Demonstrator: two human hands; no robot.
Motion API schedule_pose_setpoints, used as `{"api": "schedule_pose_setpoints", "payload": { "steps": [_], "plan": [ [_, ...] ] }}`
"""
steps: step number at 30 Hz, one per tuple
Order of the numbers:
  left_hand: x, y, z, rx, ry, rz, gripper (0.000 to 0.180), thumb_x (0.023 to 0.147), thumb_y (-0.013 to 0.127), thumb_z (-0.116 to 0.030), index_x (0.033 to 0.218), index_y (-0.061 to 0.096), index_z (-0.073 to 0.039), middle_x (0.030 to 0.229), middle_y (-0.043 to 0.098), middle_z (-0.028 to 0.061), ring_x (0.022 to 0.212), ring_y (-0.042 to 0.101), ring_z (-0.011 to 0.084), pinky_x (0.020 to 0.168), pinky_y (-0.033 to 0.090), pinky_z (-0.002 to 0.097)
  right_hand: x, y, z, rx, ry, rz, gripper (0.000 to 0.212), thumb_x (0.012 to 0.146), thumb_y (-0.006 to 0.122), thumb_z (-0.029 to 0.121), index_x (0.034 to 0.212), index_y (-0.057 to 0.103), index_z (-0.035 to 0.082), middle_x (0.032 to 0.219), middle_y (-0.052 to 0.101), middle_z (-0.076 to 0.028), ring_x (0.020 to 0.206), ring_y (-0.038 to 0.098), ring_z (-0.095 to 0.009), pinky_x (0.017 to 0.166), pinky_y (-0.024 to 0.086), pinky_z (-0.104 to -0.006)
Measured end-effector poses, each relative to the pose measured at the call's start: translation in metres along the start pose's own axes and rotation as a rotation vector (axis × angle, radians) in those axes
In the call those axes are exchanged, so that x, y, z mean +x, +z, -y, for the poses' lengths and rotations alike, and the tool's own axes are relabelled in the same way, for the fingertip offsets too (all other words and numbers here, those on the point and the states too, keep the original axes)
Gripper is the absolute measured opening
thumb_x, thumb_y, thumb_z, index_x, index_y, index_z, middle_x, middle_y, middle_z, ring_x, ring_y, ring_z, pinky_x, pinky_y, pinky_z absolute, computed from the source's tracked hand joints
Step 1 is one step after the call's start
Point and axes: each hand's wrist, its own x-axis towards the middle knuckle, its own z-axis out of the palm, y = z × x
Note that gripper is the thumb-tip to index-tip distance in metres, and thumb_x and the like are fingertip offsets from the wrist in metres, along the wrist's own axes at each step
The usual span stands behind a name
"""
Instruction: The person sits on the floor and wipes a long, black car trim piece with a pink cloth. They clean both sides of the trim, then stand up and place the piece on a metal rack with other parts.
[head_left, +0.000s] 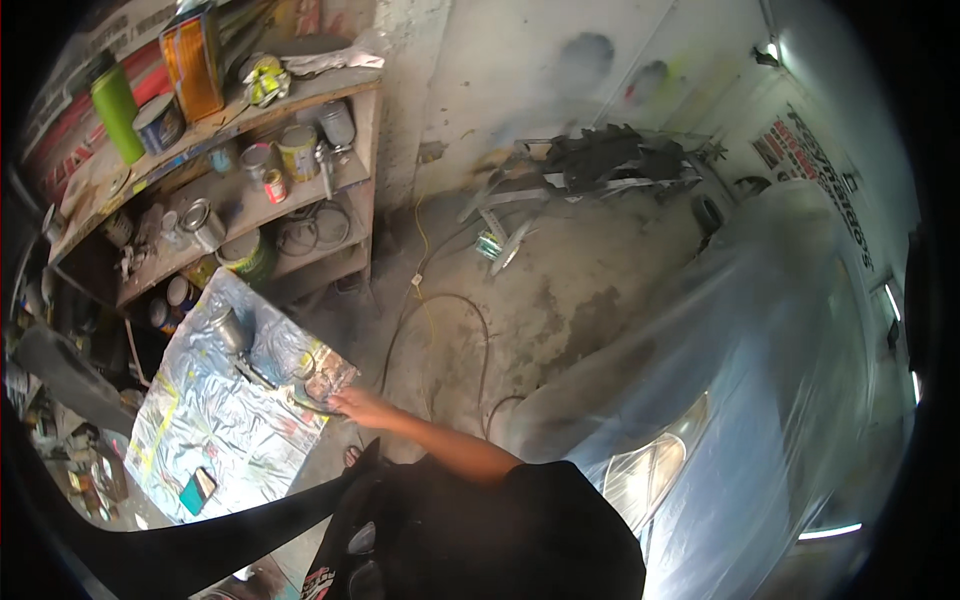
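My right hand [358,405] reaches to the near right edge of a table covered in crumpled, paint-stained plastic sheeting [215,430]. Its fingers are closed at the end of a dark curved piece [314,404]; whether this is a handle or part of a hose I cannot tell. Just left of it lies a spray gun with a silver cup [228,328], tilted on the sheeting. A brownish stained patch [330,375] sits by my fingertips. Toward the table's near end rests a phone with a teal part [197,491]. My left hand is out of sight.
Wooden shelves [315,200] behind the table hold several paint cans and a green bottle [117,108]. A hose [484,320] and yellow cord [428,318] cross the concrete floor. A plastic-draped vehicle [740,370] stands at right. Dark vehicle parts [610,160] lie by the far wall.
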Motion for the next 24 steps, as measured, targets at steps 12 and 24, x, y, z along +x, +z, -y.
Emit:
{"api": "schedule_pose_setpoints", "payload": {
  "steps": [12,24],
  "plan": [
    [-0.145,0.169,0.041,-0.635,-0.593,1.068,0.055,0.101,0.050,-0.034,0.143,0.044,0.000,0.142,0.052,0.0163,0.131,0.050,0.0280,0.113,0.035,0.0456,-0.118,-0.243,-0.027,0.307,0.119,-0.483,0.048,0.092,0.070,0.032,0.123,0.058,-0.003,0.112,0.067,-0.011,0.103,0.065,-0.018,0.090,0.050,-0.0308],
    [-0.504,0.384,-0.021,-0.513,-0.455,1.613,0.037,0.089,0.068,-0.020,0.117,0.066,0.005,0.118,0.059,0.0095,0.097,0.053,0.0146,0.086,0.039,0.0246,-0.221,-0.414,0.058,-0.057,-0.323,-0.914,0.091,0.074,0.085,0.030,0.145,0.039,-0.001,0.142,0.047,-0.018,0.135,0.044,-0.031,0.113,0.032,-0.0417]
  ]
}}
